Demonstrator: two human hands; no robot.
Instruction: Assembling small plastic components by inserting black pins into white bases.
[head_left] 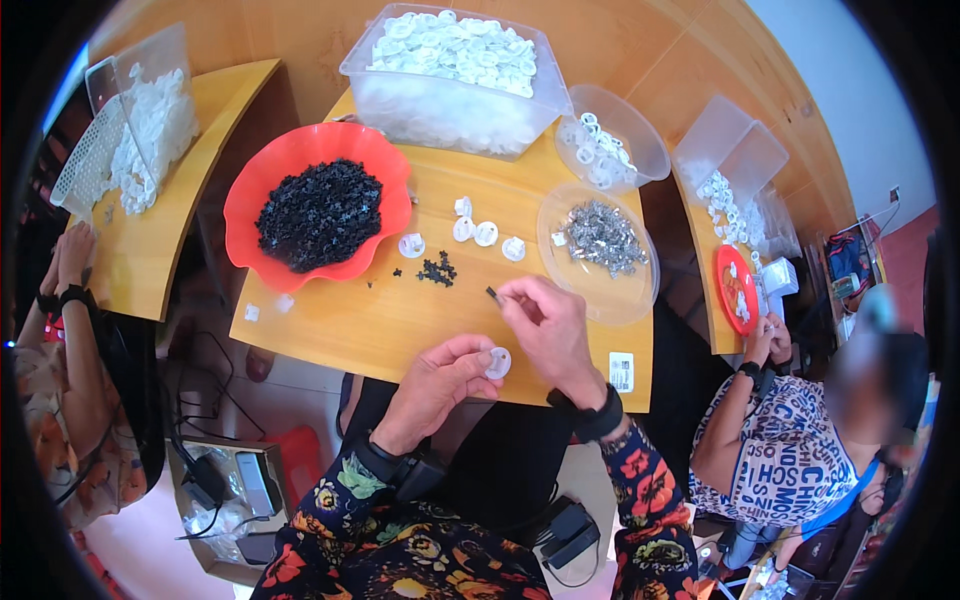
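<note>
My left hand (pixel 437 388) is closed on a small round white plastic part (pixel 497 363), held just off the table's near edge. My right hand (pixel 550 328), a little higher and to the right, pinches a tiny black piece (pixel 492 294) at its fingertips. Beyond my hands lies a loose cluster of small black pieces (pixel 437 268) on the table. Several more white round parts sit behind it, among them a white disc (pixel 513 248). Many black pieces fill the wavy red bowl (pixel 243 225) at the left. Small metal parts (pixel 605 238) are heaped on a clear plate (pixel 636 300) at the right.
A large clear bin (pixel 450 125) full of white parts stands at the back, beside a round clear tub (pixel 642 160). A white label (pixel 621 371) lies at the table's right corner. People work at tables on both sides. An open cardboard box (pixel 215 530) is on the floor.
</note>
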